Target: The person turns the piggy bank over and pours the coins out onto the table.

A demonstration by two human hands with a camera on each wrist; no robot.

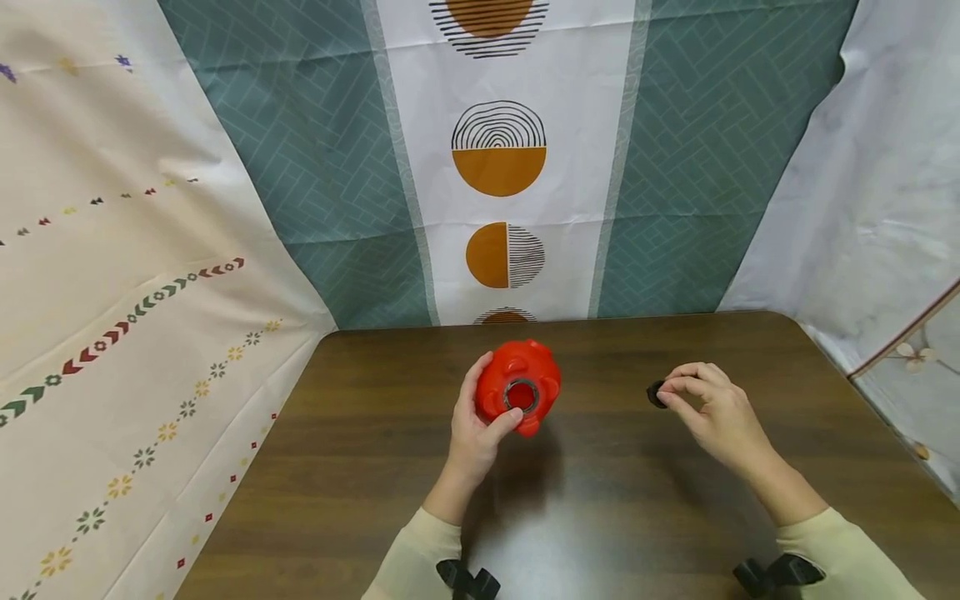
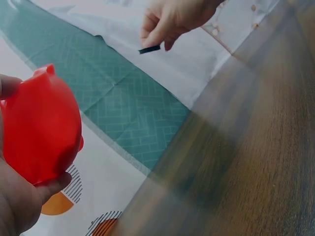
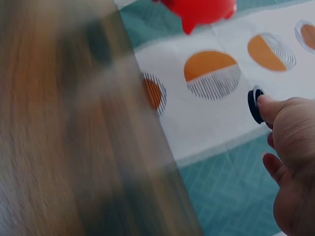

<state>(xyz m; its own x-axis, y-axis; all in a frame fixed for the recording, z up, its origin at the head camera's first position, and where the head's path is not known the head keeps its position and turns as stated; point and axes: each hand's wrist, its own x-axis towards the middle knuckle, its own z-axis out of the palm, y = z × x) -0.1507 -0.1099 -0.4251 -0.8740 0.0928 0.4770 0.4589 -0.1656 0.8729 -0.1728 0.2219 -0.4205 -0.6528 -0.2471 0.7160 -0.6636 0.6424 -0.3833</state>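
Observation:
My left hand (image 1: 474, 432) grips a red piggy bank (image 1: 497, 377) above the table, its underside with stubby feet and a round rimmed hole (image 1: 521, 397) turned toward the head camera. The thumb lies close to that hole. Off to the right, my right hand (image 1: 718, 418) pinches a small round black plug (image 1: 656, 394) between thumb and fingers, apart from the bank. In the left wrist view the red body (image 2: 42, 128) shows smooth and rounded, with the fingers around it. The right wrist view catches the plug (image 3: 254, 104) almost edge-on at the thumb tip.
Both hands are over a brown wooden table (image 1: 360, 433). A green and white patterned cloth (image 1: 682, 183) hangs behind its far edge. Pale cloths stand at the left (image 1: 150, 275) and right (image 1: 862, 208). Black straps (image 1: 780, 575) sit on the wrists.

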